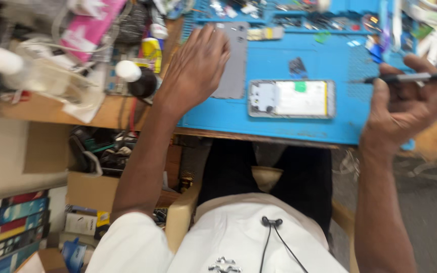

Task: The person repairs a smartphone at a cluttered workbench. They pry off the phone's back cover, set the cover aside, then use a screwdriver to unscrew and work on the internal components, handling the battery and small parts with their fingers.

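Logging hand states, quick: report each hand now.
Left hand: open, resting on flat grey phone back cover.
Right hand: closed, holding thin black screwdriver.

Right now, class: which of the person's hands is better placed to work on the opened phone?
Right hand, probably: it holds the slim tool pointed toward the opened phone. The left hand rests on the grey back cover.

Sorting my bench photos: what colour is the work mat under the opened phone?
Blue: the work mat under the opened phone shows clearly in the head view.
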